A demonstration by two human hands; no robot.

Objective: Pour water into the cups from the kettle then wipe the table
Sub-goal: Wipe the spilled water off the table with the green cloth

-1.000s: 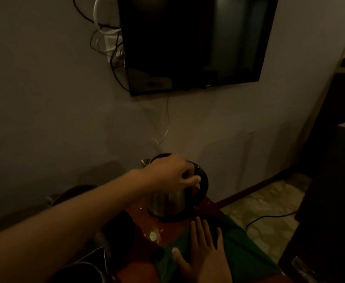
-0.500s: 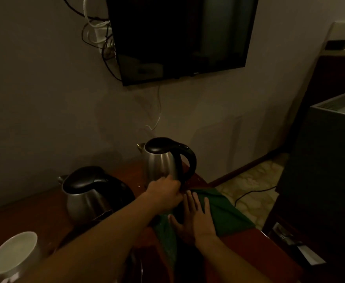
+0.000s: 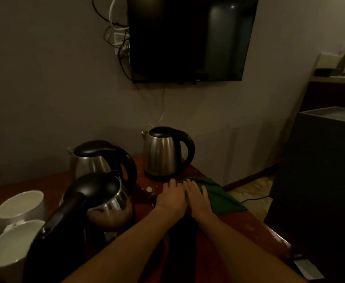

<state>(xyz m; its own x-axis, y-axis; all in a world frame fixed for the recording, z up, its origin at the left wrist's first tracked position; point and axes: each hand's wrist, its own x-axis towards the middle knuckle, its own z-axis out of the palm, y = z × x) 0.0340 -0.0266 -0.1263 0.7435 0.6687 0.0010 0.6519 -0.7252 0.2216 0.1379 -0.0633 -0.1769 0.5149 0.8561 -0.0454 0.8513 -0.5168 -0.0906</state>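
Crowding the near left of the tabletop [image 3: 245,231], white cups [image 3: 20,205] stood well left of the hands, with the nearest kettle [image 3: 104,199] between them and the left hand [image 3: 171,199]. Both hands lay flat with straight fingers, side by side and touching, the right hand [image 3: 197,199] pressing on a green cloth [image 3: 222,199] that spread out to its right. Beyond and left of the left hand stood a second kettle [image 3: 98,160], and just past both hands, farthest back, a third kettle [image 3: 163,156].

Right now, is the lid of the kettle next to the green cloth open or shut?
Shut. The kettle has its black lid flat on top, no gap showing.
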